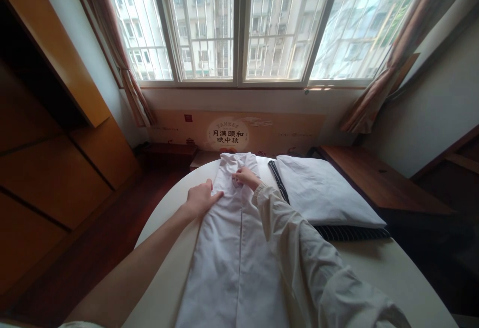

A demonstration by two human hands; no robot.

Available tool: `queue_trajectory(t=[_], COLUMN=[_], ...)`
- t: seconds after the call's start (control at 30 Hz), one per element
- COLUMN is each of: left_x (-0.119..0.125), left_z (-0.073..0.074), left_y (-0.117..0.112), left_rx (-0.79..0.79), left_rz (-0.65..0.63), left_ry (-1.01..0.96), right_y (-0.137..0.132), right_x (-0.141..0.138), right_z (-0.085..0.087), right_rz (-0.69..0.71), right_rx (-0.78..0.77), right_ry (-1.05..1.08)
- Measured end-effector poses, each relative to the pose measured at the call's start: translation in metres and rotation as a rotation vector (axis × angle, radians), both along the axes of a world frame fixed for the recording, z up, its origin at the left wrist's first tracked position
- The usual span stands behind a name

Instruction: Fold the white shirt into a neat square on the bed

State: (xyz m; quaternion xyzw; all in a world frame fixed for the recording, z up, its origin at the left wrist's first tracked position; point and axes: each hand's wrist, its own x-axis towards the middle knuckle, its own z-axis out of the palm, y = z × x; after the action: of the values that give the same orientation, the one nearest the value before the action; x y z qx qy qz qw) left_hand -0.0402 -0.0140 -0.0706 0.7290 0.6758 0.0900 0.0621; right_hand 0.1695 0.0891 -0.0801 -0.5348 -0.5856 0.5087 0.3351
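A white shirt (224,253), folded into a long narrow strip, lies lengthwise on the round cream table (164,218), its bunched end at the far edge. My left hand (202,198) rests on the strip's left edge near that end, thumb and forefinger apart, its other fingers mostly out of sight. My right hand (245,177) is closed in a pinch on the wrinkled cloth just short of the far end. A beige sleeve covers my right arm, while my left forearm is bare.
To the right on the table, a folded white garment (325,190) lies on top of a black pinstriped one (352,232). A wooden desk (381,178) stands behind at the right, and wooden cabinets (45,193) line the left. Beyond the table is a barred window (239,28).
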Motion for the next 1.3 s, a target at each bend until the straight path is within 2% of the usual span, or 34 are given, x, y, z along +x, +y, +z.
queue_trajectory(t=[0.2,0.53,0.7,0.83,0.97,1.17,1.3], left_x=[0.003,0.001,0.001,0.000,-0.014,-0.056,-0.057], left_z=[-0.002,0.005,0.009,0.007,0.001,-0.014,-0.009], left_y=[0.004,-0.003,-0.003,-0.002,0.000,0.007,0.000], left_rx=[-0.049,-0.075,-0.161,-0.161,-0.161,-0.180,-0.197], left_rz=[0.019,-0.019,-0.059,-0.099,-0.116,-0.072,-0.046], left_ry=[0.034,0.064,0.130,0.107,0.030,-0.202,-0.203], right_y=[-0.009,-0.014,-0.012,-0.012,-0.016,-0.022,-0.024], right_x=[-0.009,-0.005,-0.012,-0.012,-0.009,-0.007,-0.012], right_z=[0.003,0.013,0.005,-0.002,-0.003,0.002,0.005], right_rz=[-0.034,0.118,0.140,0.169,0.176,0.178,0.133], right_rx=[-0.074,-0.214,-0.175,-0.160,-0.126,-0.148,-0.146], right_ry=[0.031,0.049,0.081,0.131,0.180,0.139,0.096])
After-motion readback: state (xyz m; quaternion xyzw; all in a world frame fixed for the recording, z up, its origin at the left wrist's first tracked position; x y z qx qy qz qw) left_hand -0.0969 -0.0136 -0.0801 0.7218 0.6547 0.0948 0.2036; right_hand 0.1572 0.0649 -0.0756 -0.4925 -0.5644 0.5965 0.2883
